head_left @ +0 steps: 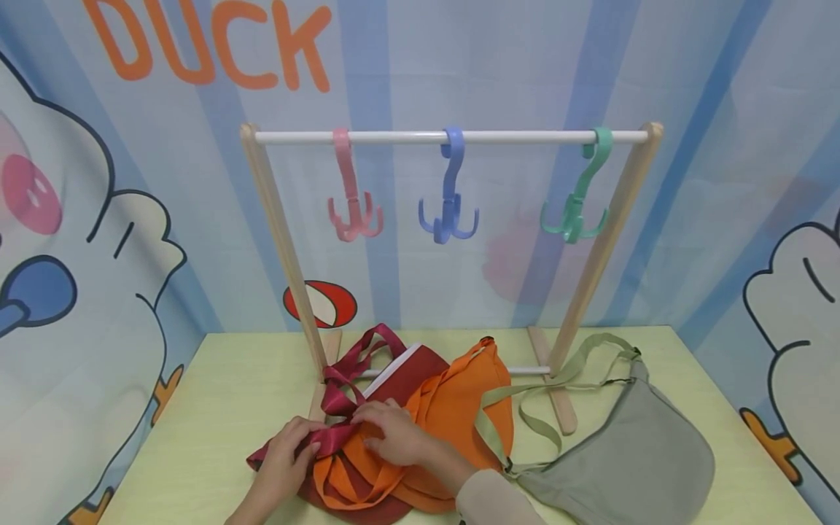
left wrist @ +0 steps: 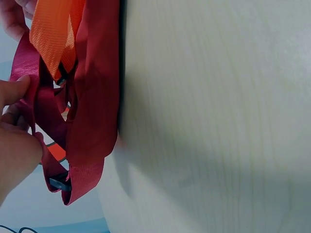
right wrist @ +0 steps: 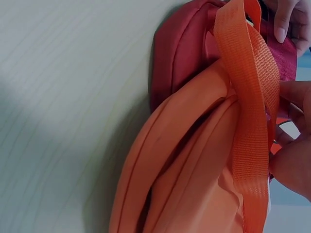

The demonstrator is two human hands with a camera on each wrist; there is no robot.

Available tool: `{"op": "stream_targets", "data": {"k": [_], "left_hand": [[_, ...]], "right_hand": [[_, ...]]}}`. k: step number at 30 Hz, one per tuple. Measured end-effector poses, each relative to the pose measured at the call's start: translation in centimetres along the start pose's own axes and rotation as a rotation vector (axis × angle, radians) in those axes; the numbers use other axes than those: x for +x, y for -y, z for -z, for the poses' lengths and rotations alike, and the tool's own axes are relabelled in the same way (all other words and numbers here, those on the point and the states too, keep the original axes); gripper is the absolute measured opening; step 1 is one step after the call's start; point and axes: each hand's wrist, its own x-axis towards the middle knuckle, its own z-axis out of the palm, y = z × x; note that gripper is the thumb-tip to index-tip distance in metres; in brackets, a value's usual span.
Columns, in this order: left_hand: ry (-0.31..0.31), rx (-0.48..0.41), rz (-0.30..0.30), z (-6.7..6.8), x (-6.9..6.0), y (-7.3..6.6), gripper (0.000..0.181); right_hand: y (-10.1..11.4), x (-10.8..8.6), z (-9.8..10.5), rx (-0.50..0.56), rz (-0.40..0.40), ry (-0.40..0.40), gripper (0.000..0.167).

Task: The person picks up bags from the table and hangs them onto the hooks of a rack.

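Observation:
A dark red bag (head_left: 423, 370) lies partly under an orange bag (head_left: 469, 423) on the table. My left hand (head_left: 284, 458) pinches the red bag's strap (left wrist: 46, 104) between thumb and fingers. Just to its right, my right hand (head_left: 397, 436) holds the same strap further along, its fingers bent. A loop of the orange strap (right wrist: 250, 121) hangs close beside the right hand in the right wrist view. A black buckle (left wrist: 60, 184) sits at the red strap's end. The right fingertips are partly hidden behind straps.
Behind the bags stands a wooden rack with a white bar (head_left: 512, 137). A pink hook (head_left: 354, 211), a blue hook (head_left: 450, 208) and a green hook (head_left: 574, 208) hang from it. A grey-green sling bag (head_left: 636, 452) lies at the right of the table (head_left: 216, 408).

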Motion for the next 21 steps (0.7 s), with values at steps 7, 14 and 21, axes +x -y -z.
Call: {"op": "stream_targets", "data": {"k": [7,14,21], "left_hand": [[0.024,-0.011,0.012,-0.26,-0.06,0.11,0.028],[0.015,0.010,-0.020,-0.66,-0.34,0.51,0.029],[-0.002,0.029,-0.052,-0.80,-0.42,0.49,0.031]], "right_hand": [[-0.44,0.03,-0.18,0.009,-0.008,0.007,0.027],[-0.56,0.10,-0.26,-0.005,0.006,-0.029,0.024],[-0.51,0.41,-0.18,0.014,0.029,-0.065,0.024]]}}
